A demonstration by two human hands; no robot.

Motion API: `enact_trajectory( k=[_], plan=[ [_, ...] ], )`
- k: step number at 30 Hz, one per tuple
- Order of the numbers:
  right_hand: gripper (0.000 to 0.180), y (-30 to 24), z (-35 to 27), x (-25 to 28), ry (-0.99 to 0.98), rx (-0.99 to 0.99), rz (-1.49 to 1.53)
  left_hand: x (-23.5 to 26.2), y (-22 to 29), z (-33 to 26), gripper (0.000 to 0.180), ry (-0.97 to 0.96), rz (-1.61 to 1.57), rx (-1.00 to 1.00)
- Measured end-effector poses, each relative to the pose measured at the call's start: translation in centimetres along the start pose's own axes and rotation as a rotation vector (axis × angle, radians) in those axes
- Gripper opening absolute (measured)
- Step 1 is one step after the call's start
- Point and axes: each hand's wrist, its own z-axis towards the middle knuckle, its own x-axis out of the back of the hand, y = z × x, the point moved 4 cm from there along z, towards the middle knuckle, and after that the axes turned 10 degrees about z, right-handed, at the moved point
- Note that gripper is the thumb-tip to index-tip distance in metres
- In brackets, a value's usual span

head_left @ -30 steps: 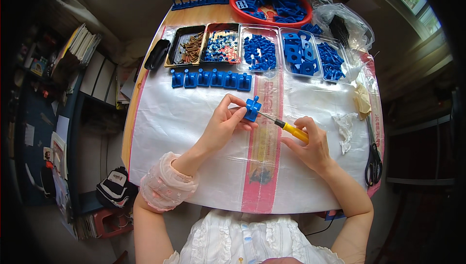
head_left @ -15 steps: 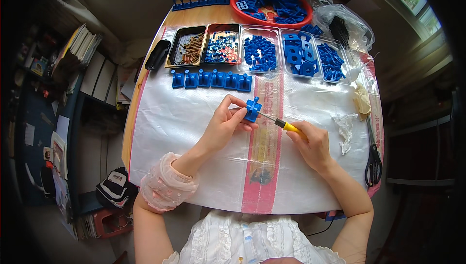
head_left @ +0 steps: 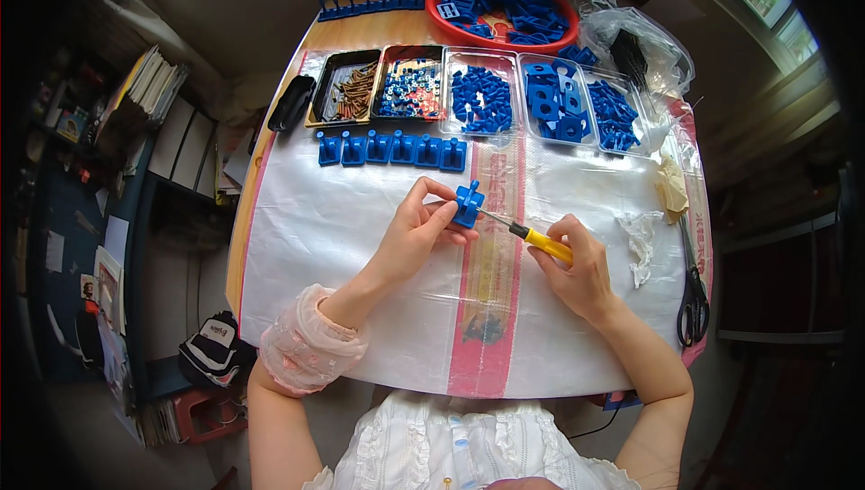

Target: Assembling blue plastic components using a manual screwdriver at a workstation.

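Observation:
My left hand (head_left: 417, 236) grips a small blue plastic part (head_left: 468, 204) above the white woven sheet (head_left: 342, 220) that covers the table. In my right hand (head_left: 578, 269) is a screwdriver with a yellow handle (head_left: 544, 240); its thin shaft points up-left and its tip meets the blue part. Both forearms come in from the lower edge, the left one wearing a pink frilled cuff (head_left: 306, 346).
A row of several finished blue parts (head_left: 392, 149) lies behind my hands. Further back stand trays of brown screws (head_left: 347, 91), mixed small pieces (head_left: 410, 89) and blue parts (head_left: 482, 98), plus a red basin (head_left: 505, 8). Black scissors (head_left: 694, 296) and crumpled tissue (head_left: 641, 233) lie at the right.
My right hand has shifted slightly along the screwdriver handle while the tip stays at the blue part. My left hand keeps the part in nearly the same place.

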Motion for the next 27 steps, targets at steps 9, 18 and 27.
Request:
enact_trajectory(
  k=[9, 18, 27],
  plan=[
    [0.023, -0.4, 0.4, 0.4, -0.073, 0.005, -0.082, 0.0, 0.0, 0.0, 0.012, -0.003, 0.000, -0.016],
    [0.027, -0.7, 0.4, 0.5, -0.037, -0.070, 0.022, -0.1, 0.2, 0.0, 0.012, -0.008, 0.012, 0.004],
    [0.026, -0.2, 0.3, 0.2, -0.019, -0.007, -0.006, 0.0, 0.2, 0.0, 0.012, -0.010, 0.022, 0.003]
  ],
)
